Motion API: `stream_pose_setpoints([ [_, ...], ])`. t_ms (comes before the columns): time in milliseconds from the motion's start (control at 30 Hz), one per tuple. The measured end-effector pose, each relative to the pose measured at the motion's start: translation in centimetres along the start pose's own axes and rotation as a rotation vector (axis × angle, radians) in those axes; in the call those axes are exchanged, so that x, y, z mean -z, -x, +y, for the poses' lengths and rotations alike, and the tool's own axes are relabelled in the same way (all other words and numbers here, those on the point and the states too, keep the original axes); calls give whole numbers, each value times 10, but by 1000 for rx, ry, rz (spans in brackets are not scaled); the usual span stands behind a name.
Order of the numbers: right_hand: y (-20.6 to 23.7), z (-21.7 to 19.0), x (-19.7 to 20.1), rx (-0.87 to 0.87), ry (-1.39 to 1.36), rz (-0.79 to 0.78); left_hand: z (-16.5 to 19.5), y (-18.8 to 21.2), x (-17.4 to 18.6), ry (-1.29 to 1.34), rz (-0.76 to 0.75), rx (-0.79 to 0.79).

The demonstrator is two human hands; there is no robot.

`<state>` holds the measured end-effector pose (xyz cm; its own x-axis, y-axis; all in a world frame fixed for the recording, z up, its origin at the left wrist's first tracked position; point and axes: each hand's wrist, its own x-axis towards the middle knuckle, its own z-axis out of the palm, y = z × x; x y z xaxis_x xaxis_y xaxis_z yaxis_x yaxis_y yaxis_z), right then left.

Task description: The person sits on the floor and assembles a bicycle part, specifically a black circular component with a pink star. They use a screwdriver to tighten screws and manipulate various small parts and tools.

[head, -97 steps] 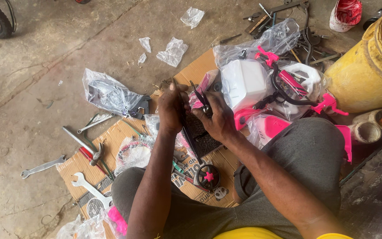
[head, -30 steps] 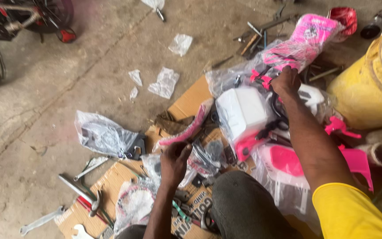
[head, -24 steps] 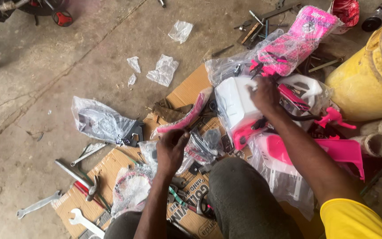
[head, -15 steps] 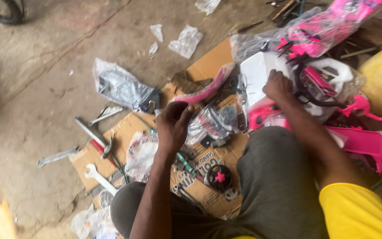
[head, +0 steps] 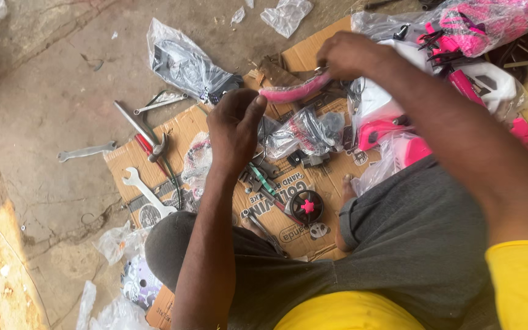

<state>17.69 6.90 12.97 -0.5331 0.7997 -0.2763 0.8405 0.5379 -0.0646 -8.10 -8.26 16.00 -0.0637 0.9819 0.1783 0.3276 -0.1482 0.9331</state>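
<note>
Right hand (head: pixel 352 55) moved from white part to curved pink plastic fender (head: pixel 294 93), grip pinching its upper end above flattened cardboard sheet (head: pixel 304 58). Left hand (head: pixel 233 125) raised beside fender's lower end, fingers loosely curled, holding nothing.

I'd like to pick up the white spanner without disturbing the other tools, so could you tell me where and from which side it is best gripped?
Grip the white spanner by its straight shank, coming from above. It lies flat on the cardboard, so only its thin edges offer purchase, and the mid-shank seems to lie clear of the hammer above it. Its lower end runs close to the knee, so avoid that end.
</note>
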Motion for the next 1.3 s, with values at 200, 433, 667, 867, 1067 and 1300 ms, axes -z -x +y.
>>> stream_pose_setpoints([
  [200,-13,-88,-111,-136,-560,-162,5,17,8,-42,41,6],
  [433,-1,-85,-154,-376,-454,-132,-17,10,23,-86,81,-43],
  [667,7,-110,-156,-407,-219,-230,-7,4,13,-82,107,-91],
  [867,-7,-87,-155,-412,-524,-6,-6,3,17,-185,107,-156],
  [1067,-2,-48,-78,-213,-1066,56,-37,-8,7,-240,101,-34],
  [1300,72,-58,-35,92,-1163,273,-85,-20,-32,40,93,176],
])
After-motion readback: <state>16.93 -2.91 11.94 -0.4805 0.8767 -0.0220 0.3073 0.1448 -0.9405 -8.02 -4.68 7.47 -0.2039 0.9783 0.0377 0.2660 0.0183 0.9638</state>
